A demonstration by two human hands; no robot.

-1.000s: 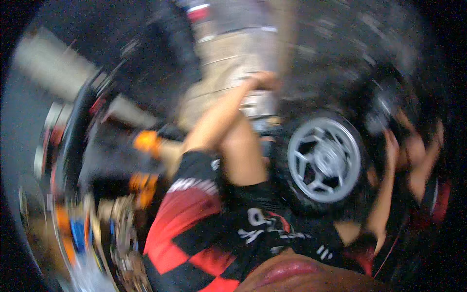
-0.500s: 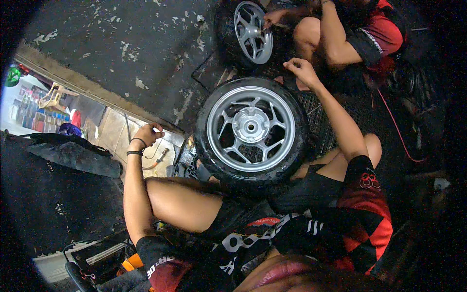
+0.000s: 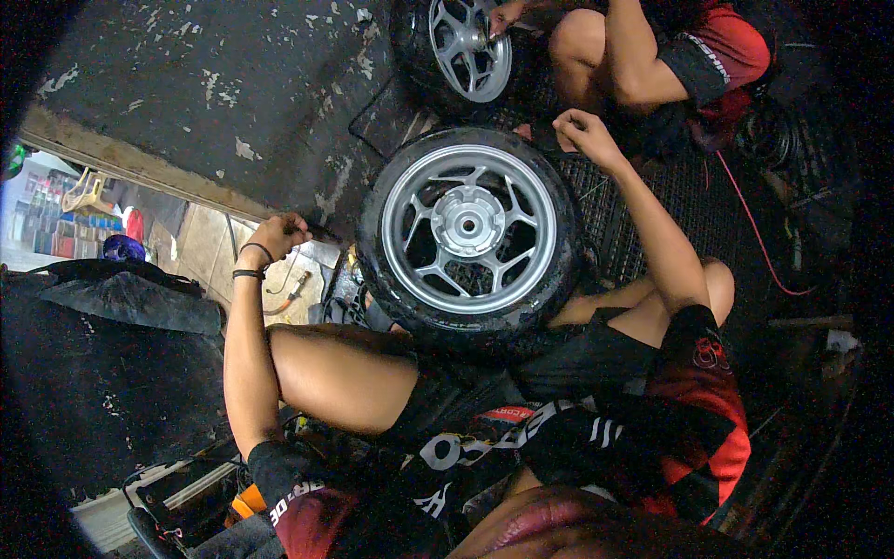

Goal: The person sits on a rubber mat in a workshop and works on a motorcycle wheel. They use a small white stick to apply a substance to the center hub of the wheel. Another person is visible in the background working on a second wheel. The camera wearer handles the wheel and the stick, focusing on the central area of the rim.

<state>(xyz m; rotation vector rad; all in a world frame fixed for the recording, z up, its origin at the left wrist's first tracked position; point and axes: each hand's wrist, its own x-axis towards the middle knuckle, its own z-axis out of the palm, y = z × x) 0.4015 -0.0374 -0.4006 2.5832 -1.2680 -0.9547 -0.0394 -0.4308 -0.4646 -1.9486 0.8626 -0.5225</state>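
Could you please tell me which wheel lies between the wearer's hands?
The central wheel, fully in frame; the other wheel is cut off by the top edge, beside a co-worker's hand.

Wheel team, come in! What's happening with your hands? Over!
Left hand and right hand curled, off the tire. Silver spoked wheel between them, facing camera. Second wheel close beyond.

Hands (image 3: 277, 237) (image 3: 590, 138) wide apart, half-curled

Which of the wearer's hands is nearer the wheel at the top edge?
Right. The right hand is below and right of the upper wheel, not touching; the left hand is farther off, lower left.
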